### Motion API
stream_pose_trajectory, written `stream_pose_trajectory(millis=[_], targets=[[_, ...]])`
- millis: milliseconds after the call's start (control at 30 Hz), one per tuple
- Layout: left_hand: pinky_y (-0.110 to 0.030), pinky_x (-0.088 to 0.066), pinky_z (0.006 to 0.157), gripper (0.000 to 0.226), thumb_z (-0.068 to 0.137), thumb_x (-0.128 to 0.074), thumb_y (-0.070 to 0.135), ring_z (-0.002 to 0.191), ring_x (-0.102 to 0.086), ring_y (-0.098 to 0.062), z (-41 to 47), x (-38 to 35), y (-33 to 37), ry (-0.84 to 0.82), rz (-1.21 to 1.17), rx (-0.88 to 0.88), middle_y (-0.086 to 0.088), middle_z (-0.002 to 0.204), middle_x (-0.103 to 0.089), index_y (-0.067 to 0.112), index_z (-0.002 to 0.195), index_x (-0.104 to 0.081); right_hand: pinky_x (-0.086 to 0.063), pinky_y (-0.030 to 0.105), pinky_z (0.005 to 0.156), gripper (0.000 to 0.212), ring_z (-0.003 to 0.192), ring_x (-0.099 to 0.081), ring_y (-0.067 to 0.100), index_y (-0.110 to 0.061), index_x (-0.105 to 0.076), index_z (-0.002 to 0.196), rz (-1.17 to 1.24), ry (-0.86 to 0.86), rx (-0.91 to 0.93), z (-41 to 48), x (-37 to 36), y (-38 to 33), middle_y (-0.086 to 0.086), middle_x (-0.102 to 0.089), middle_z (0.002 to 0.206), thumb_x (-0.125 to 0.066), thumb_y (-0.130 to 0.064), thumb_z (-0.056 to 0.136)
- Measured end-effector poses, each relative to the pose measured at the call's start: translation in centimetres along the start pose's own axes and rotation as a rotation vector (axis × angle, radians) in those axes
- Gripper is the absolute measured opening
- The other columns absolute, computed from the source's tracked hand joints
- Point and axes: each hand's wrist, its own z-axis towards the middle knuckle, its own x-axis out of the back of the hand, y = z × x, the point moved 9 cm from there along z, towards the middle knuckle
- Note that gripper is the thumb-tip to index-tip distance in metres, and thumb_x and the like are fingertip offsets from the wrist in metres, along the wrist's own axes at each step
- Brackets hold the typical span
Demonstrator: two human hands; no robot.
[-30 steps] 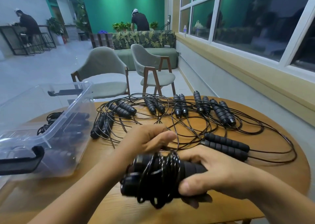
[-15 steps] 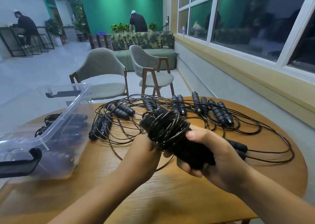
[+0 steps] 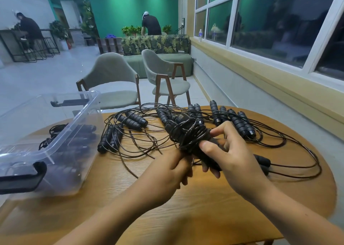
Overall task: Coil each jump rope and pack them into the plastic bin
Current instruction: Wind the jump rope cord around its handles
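A black jump rope (image 3: 188, 133), its cord wound around both handles, is held tilted above the round wooden table (image 3: 186, 207). My right hand (image 3: 221, 155) grips the lower handle ends, thumb on top and index finger stretched out. My left hand (image 3: 173, 168) holds the bundle from below on its left side. Several loose black jump ropes (image 3: 130, 122) lie tangled across the far half of the table. A clear plastic bin (image 3: 55, 144) stands at the left with coiled ropes inside, blurred through its wall.
Two grey chairs (image 3: 111, 80) stand just beyond the table's far edge. A wall with a window ledge (image 3: 260, 73) runs along the right. The bin's black latch (image 3: 20, 177) faces me at the near left. Two people work far back in the room.
The wound rope was lifted from low near me and tilted upward over the table. My left hand slid from on top of the bundle to under it; my right index finger extended.
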Motion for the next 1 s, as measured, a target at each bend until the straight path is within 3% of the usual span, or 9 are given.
stream_pose_trajectory(millis=[67, 233, 400, 567, 600, 667, 733, 867, 1000], targets=[[-0.020, -0.047, 0.056, 0.028, 0.111, -0.046, 0.027, 0.062, -0.060, -0.005, 0.0, 0.1, -0.3, 0.021, -0.134, 0.048, 0.003, 0.077, -0.069, 0.021, 0.091, -0.065, -0.050, 0.028, 0.055, 0.027, 0.061, -0.067, 0.013, -0.020, -0.052, 0.115, -0.095, 0.033, 0.055, -0.2, 0.1, -0.5, 0.006, -0.074, 0.082, -0.072, -0.032, 0.101], [-0.025, -0.047, 0.067, 0.023, 0.108, -0.054, 0.023, 0.076, -0.065, -0.007, 0.1, 0.2, -1.4, 0.038, -0.484, 0.169, 0.002, 0.090, -0.075, 0.019, 0.113, -0.075, -0.062, 0.030, 0.079, 0.035, 0.100, -0.071, 0.004, -0.032, -0.047, 0.118, -0.286, 0.074, 0.185, -0.7, -0.5, -1.4, -0.024, -0.066, 0.111, -0.073, -0.039, 0.097], [-0.033, -0.047, 0.079, 0.029, 0.103, -0.053, 0.006, 0.099, -0.071, -0.015, 0.5, 0.5, -1.6, 0.025, -0.753, 0.186, -0.011, 0.118, -0.077, 0.010, 0.125, -0.072, -0.059, 0.029, 0.079, 0.040, 0.101, -0.069, 0.008, -0.038, -0.041, 0.125, -0.358, 0.050, 0.305, -0.9, -1.5, -1.6, -0.016, -0.066, 0.112, -0.068, -0.048, 0.098], [-0.035, -0.055, 0.084, 0.023, 0.093, -0.042, -0.012, 0.094, -0.067, -0.022, 0.6, 0.8, -2.1, 0.021, -0.940, 0.188, -0.010, 0.097, -0.076, -0.010, 0.100, -0.064, -0.055, 0.029, 0.081, 0.047, 0.107, -0.060, 0.007, -0.029, -0.041, 0.135, -0.511, 0.058, 0.442, -0.8, -2.2, -1.3, -0.010, -0.054, 0.125, -0.071, -0.036, 0.100], [-0.036, -0.057, 0.090, 0.027, 0.090, -0.039, -0.014, 0.101, -0.068, -0.026, 0.7, 1.0, -2.2, 0.017, -0.976, 0.184, -0.014, 0.104, -0.076, -0.014, 0.106, -0.062, -0.056, 0.030, 0.081, 0.050, 0.108, -0.058, 0.008, -0.026, -0.042, 0.137, -0.555, 0.070, 0.481, -0.8, -2.4, -1.3, -0.007, -0.051, 0.129, -0.073, -0.033, 0.099], [-0.041, -0.053, 0.107, 0.044, 0.089, -0.037, -0.013, 0.119, -0.066, -0.029, 0.6, 1.3, -2.1, -0.004, -1.036, 0.176, -0.023, 0.127, -0.070, -0.012, 0.126, -0.060, -0.059, 0.035, 0.081, 0.054, 0.110, -0.056, 0.012, -0.021, -0.042, 0.141, -0.632, 0.095, 0.541, -0.6, -2.5, -1.3, -0.002, -0.047, 0.138, -0.075, -0.031, 0.098], [-0.044, -0.046, 0.116, 0.048, 0.089, -0.040, -0.007, 0.125, -0.063, -0.029, 0.4, 1.5, -1.8, -0.051, -1.088, 0.175, -0.023, 0.136, -0.066, -0.008, 0.134, -0.057, -0.061, 0.042, 0.080, 0.055, 0.113, -0.058, 0.019, -0.020, -0.043, 0.141, -0.679, 0.116, 0.582, -0.5, -2.6, -1.4, 0.002, -0.046, 0.142, -0.074, -0.032, 0.097], [-0.045, -0.039, 0.120, 0.053, 0.089, -0.061, 0.012, 0.135, -0.059, -0.032, 0.0, 1.9, -1.4, -0.095, -1.144, 0.180, -0.020, 0.139, -0.065, -0.001, 0.140, -0.057, -0.060, 0.049, 0.091, 0.054, 0.121, -0.060, 0.030, -0.018, -0.044, 0.139, -0.753, 0.133, 0.663, -0.7, -2.9, -1.8, 0.011, -0.051, 0.143, -0.074, -0.030, 0.095], [-0.043, -0.041, 0.117, 0.043, 0.099, -0.068, 0.028, 0.129, -0.064, -0.026, -0.4, 3.0, -1.3, -0.037, -1.020, 0.156, -0.016, 0.134, -0.069, 0.006, 0.136, -0.065, -0.056, 0.050, 0.102, 0.053, 0.129, -0.057, 0.032, -0.015, -0.047, 0.141, -0.823, 0.114, 0.719, -1.1, -3.6, -2.2, 0.014, -0.052, 0.145, -0.074, -0.028, 0.097]])
